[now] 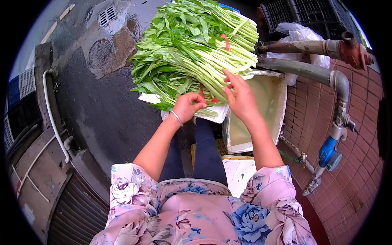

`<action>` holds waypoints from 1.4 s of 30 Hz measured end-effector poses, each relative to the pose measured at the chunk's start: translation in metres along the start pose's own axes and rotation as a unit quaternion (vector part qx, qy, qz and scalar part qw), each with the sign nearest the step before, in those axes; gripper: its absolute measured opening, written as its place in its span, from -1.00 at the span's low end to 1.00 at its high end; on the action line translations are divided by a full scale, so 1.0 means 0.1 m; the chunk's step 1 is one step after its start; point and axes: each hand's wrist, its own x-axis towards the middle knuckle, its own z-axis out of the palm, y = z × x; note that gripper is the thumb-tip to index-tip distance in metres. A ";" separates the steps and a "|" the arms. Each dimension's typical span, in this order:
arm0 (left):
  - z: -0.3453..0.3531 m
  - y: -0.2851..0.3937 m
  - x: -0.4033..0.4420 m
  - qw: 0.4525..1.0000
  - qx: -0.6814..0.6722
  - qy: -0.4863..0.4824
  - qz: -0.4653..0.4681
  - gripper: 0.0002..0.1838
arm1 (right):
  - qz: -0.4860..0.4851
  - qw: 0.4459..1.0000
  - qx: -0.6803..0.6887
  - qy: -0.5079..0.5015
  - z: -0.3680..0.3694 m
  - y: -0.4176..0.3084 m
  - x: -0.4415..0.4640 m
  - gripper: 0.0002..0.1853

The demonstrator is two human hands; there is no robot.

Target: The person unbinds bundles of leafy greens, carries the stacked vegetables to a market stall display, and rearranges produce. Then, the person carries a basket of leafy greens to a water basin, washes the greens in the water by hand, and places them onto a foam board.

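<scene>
A large heap of long-stemmed leafy greens (183, 53) lies in front of me, leaves to the left and pale stems to the right. Red ties (225, 42) show on the bundles, one near the top right and others close to my left hand. My left hand (188, 107), with a bracelet on the wrist, is closed at the near edge of the heap, its fingertips pinched by a red tie; what they hold is too small to make out. My right hand (240, 94) has its fingers apart beside the stem ends and holds nothing.
A white foam box (257, 110) with cloudy liquid stands right of the greens. Pipes (310, 73) with a blue meter (328, 151) run along the tiled wall. Black crates (302, 14) and a plastic bag (302, 34) are at the upper right. A white lid (239, 173) lies near my legs.
</scene>
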 end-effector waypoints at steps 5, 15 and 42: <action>0.16 0.25 -0.79 0.989 -0.117 -0.078 -0.049 -0.91 | -0.096 0.979 -0.007 -0.182 0.42 0.08 -0.74 -0.48; 0.19 0.18 -1.26 0.952 -0.054 -0.282 -0.103 -0.65 | 0.173 0.964 0.160 0.121 0.58 0.34 -2.74 -0.79; 0.12 0.24 1.00 0.769 -0.599 0.143 -0.171 -0.45 | 0.026 0.945 -0.198 -0.259 -0.12 0.56 1.63 -0.08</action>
